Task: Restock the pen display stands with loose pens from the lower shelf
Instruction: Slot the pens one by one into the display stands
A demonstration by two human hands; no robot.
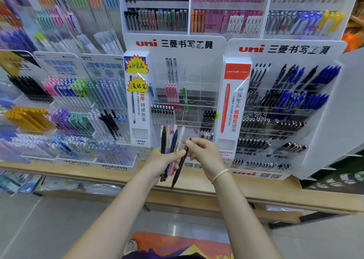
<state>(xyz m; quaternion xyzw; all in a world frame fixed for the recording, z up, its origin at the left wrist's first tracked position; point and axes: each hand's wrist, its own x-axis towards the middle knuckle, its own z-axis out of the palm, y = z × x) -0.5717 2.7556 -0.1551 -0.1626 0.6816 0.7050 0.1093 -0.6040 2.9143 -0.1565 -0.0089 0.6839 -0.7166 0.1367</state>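
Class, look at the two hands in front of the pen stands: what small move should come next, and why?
Probably lift the dark pen, pinched in the right hand, clear of the bunch of pens gripped in the left hand, then carry it up toward the middle uni stand. That stand shows several sparsely filled clear slots, while the right uni stand looks much fuller.

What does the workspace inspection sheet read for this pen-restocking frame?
Surface: wooden shelf carrying the display stands.
Job's things: bundle of loose pens upright in the left hand; one dark pen pinched by the right hand; middle uni stand partly empty, right uni stand mostly full.
Clutter: packaged stock under the shelf.
Hands: both gripping pens, close together before the middle stand.
Cables: nothing seen.
Surroundings: Kokuyo stands at left; tiled floor below.
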